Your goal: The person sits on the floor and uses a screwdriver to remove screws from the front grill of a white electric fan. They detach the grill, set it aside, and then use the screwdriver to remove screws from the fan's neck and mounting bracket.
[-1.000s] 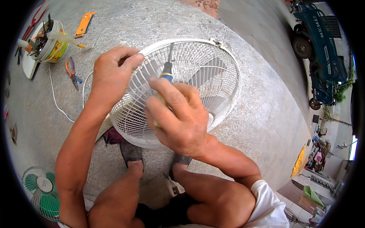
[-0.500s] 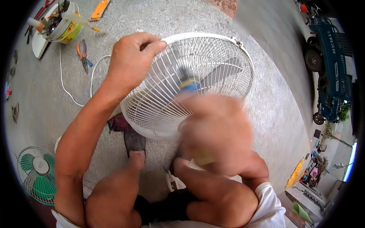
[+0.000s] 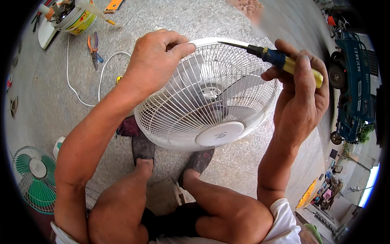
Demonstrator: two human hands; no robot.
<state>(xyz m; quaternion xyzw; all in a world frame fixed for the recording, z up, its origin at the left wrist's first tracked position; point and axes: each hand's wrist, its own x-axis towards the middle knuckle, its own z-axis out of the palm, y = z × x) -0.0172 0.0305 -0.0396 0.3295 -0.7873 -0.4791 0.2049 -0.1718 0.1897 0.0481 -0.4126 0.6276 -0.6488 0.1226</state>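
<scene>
By fan guard (image 3: 208, 99), right hand (image 3: 301, 94) curled around screwdriver (image 3: 275, 58).

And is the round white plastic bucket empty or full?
Not empty: metal tools stick up from the bucket; how full, I cannot tell.

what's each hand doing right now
Left hand: closed on the rim of the white fan guard.
Right hand: holding a screwdriver.
</scene>
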